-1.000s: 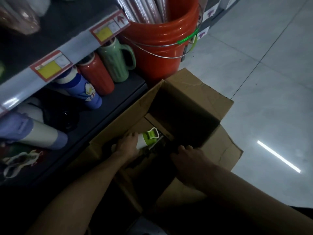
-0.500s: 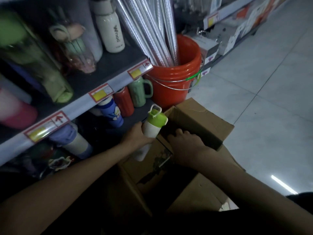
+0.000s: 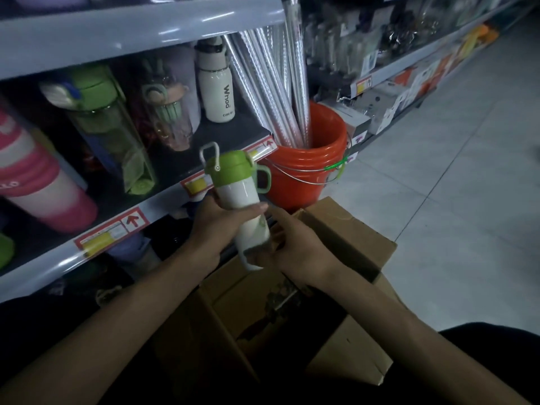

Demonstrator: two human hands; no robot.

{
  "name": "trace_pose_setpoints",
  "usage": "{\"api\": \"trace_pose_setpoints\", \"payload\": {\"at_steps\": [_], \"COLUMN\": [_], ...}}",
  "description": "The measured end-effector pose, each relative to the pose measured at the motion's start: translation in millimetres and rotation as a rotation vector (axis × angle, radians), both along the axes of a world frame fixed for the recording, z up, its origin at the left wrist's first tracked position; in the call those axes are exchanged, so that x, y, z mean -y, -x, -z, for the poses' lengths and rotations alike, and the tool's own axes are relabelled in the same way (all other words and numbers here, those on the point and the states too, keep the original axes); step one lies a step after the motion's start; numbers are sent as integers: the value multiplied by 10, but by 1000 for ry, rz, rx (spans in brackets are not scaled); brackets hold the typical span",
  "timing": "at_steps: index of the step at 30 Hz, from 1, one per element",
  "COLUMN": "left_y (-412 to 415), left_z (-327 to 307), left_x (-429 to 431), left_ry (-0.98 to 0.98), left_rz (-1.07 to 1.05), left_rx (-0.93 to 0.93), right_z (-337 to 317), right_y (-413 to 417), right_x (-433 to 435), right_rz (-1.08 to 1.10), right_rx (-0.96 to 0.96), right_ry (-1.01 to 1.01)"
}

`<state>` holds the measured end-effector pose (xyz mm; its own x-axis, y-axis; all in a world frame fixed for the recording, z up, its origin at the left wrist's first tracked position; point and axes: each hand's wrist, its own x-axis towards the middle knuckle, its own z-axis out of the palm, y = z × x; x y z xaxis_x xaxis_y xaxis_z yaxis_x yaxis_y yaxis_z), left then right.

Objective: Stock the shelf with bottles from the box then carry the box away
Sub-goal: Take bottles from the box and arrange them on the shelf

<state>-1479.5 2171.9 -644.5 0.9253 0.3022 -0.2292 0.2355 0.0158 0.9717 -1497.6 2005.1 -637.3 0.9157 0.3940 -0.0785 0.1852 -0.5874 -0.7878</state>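
A white bottle with a green lid (image 3: 238, 192) and a white loop handle is held upright above the open cardboard box (image 3: 350, 238), in front of the grey shelf edge (image 3: 163, 197). My left hand (image 3: 216, 229) grips the bottle's middle from the left. My right hand (image 3: 295, 247) holds its lower end, fingers wrapped under the base. On the shelf behind stand a white "Whoa" bottle (image 3: 216, 92), a clear pink-topped bottle (image 3: 169, 115), a green clear bottle (image 3: 111, 127) and a pink-banded bottle (image 3: 38, 182). The box's inside is dark; I cannot tell what lies in it.
An orange bucket (image 3: 306, 171) holding long silver wrapped rolls (image 3: 280, 83) stands on the floor right of the shelf, just behind the box. More shelving with boxed goods (image 3: 409, 92) runs along the aisle. Grey floor tiles (image 3: 453, 185) spread to the right.
The bottle has come up out of the box in my left hand to shelf height. My right hand left the box rim and took hold of the bottle's lower end.
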Motion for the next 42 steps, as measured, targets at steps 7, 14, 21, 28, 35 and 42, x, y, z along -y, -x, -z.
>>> {"api": "trace_pose_setpoints", "payload": {"at_steps": [7, 14, 21, 28, 35, 42], "left_y": [57, 138, 237, 263, 196, 197], "left_z": [-45, -113, -109, -195, -274, -314], "left_x": [-7, -79, -141, -159, -259, -260], "left_ry": [66, -3, -94, 224, 287, 354], "left_rz": [67, 159, 182, 20, -4, 116], "left_rx": [4, 36, 140, 145, 189, 169], "right_z": [79, 92, 98, -4, -185, -247], "right_y": [38, -93, -110, 154, 200, 77], "right_x": [-132, -113, -180, -282, -290, -257], "right_rz": [99, 108, 126, 68, 107, 125], "right_rx": [118, -33, -138, 248, -76, -450], "right_ry": [-9, -97, -223, 22, -362, -503]}}
